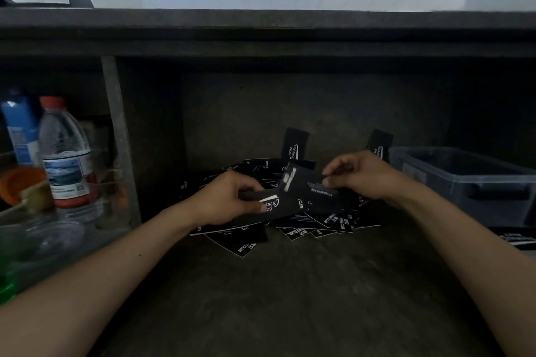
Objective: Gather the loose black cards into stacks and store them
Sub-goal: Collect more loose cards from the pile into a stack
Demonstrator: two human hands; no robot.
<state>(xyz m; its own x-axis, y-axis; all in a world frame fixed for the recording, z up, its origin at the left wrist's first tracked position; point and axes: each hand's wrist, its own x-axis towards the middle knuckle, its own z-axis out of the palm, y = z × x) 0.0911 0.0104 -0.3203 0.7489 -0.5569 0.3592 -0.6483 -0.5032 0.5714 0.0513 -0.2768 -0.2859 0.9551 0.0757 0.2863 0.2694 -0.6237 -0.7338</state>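
Note:
A heap of loose black cards (304,226) with white print lies on the dark shelf floor, in the middle. Two more black cards (294,146) lean upright against the back wall. My left hand (229,200) grips a small bunch of black cards (290,200) by its left end, just above the heap. My right hand (356,175) pinches the top right edge of the same bunch between thumb and fingers. Part of the heap is hidden under the bunch and my hands.
A grey plastic bin (470,182) stands at the right, with more cards (519,238) by its front. A vertical divider (119,139) closes the left side. Beyond the divider are a water bottle (65,153), a blue carton (20,127) and an orange lid (20,185).

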